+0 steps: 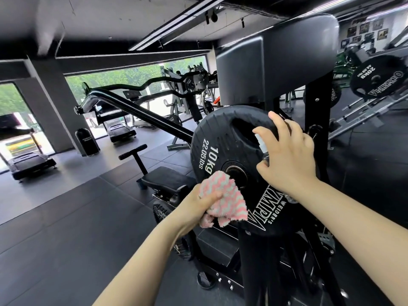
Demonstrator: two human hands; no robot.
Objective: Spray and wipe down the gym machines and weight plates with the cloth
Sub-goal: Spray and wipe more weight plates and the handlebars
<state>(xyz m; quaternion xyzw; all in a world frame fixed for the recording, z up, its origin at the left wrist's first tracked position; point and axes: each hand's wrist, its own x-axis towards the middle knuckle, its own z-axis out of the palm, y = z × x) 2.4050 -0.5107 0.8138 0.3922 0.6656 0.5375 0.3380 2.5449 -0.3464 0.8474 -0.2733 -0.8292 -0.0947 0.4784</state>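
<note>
The weight plate (234, 164) is a black, round disc with a ribbed matte face, an oval grip slot near its top edge and white raised lettering reading "10kg 22.05lbs". It sits on a steel hub on the black machine frame (318, 102), below a smooth padded cushion (276, 54).

The left hand (198, 204) grips the cloth (225, 202), a fluffy pink-and-white zigzag terry, bunched against the plate's lower face beside the hub.

The right hand (287, 155) curls its fingers round a small spray bottle (262, 149) with a pale nozzle, held just in front of the plate face.
</note>
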